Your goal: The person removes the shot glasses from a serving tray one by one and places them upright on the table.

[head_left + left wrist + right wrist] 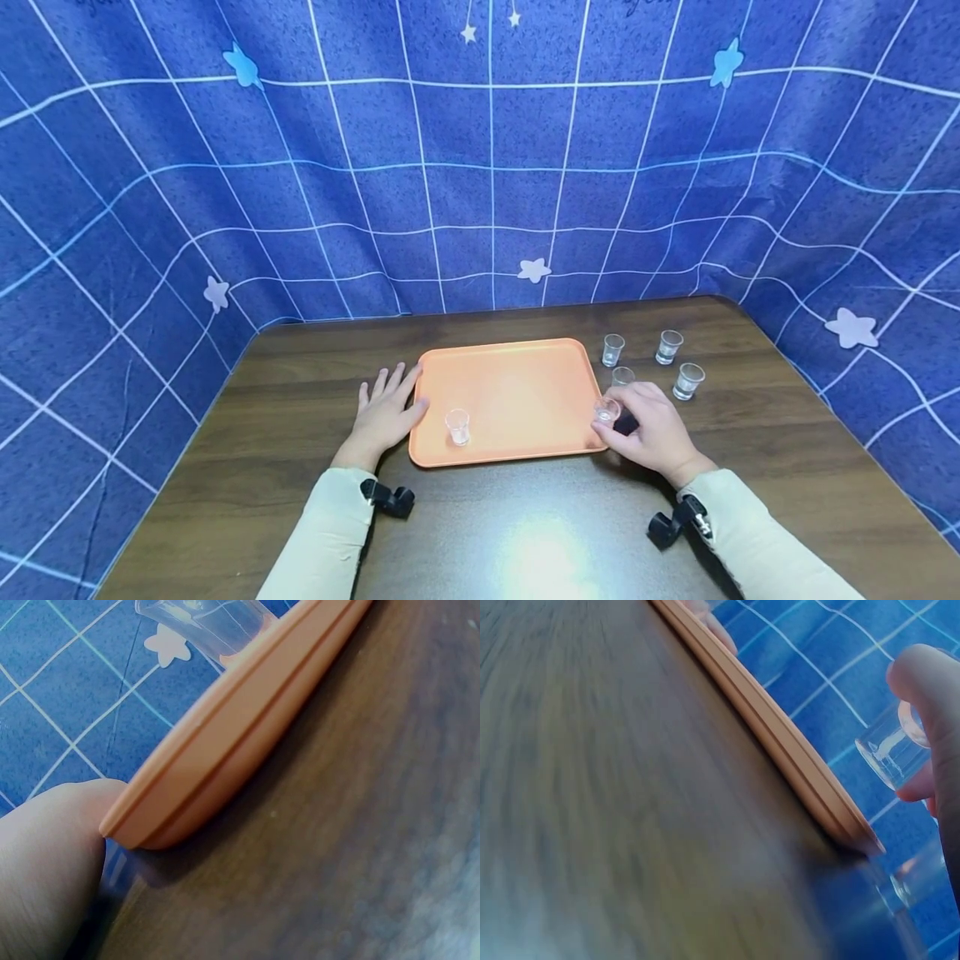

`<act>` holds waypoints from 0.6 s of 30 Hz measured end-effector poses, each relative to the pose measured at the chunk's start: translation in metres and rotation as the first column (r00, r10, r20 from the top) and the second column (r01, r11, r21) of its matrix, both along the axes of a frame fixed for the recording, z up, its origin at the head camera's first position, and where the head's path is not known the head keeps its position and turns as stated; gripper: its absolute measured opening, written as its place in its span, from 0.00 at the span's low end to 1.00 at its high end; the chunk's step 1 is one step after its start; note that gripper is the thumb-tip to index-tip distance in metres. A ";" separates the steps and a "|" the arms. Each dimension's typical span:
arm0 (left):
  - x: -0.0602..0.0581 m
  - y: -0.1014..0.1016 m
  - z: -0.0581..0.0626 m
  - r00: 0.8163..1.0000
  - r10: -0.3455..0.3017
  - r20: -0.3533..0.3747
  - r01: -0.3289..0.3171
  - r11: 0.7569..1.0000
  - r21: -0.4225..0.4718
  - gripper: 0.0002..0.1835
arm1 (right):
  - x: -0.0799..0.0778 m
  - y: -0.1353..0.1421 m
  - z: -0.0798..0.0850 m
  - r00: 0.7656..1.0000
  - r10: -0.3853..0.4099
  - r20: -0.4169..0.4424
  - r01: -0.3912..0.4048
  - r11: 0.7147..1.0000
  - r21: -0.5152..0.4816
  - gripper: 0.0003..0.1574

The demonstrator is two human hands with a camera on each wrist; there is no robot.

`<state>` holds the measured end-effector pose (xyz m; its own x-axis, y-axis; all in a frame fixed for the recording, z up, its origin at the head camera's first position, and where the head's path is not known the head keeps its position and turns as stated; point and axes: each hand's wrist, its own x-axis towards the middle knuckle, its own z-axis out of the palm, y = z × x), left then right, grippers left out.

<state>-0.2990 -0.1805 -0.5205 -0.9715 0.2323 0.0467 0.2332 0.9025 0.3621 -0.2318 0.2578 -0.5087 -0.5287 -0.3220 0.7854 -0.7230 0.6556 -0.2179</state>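
Observation:
An orange tray [510, 392] lies on the table. My left hand [385, 417] rests at its left edge, fingers spread and thumb over the rim; in the left wrist view the thumb [56, 855] touches the tray's corner. A small clear shot glass [458, 427] stands upright on the tray's left part. My right hand [654, 429] pinches another shot glass [892, 750] between thumb and fingers, over the tray's right edge. In the right wrist view this glass shows above the tray rim, partly hidden by the fingers.
Several more clear shot glasses stand on the wooden table [300, 392] right of the tray, among them one at the back [670, 347] and one farther right [688, 381]. One glass [622, 377] is right behind my right hand. A blue curtain [450, 192] hangs behind the table.

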 end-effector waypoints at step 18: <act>0.000 0.001 0.001 1.000 0.007 -0.008 -0.007 1.000 -0.015 0.37 | 0.012 0.052 -0.004 0.997 -0.073 -0.019 0.074 0.995 0.060 0.34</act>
<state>-0.2987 -0.1797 -0.5195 -0.9728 0.2260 0.0507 0.2293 0.9097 0.3463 -0.2198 0.3096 -0.5127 -0.5395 -0.3300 0.7746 -0.6756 0.7187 -0.1644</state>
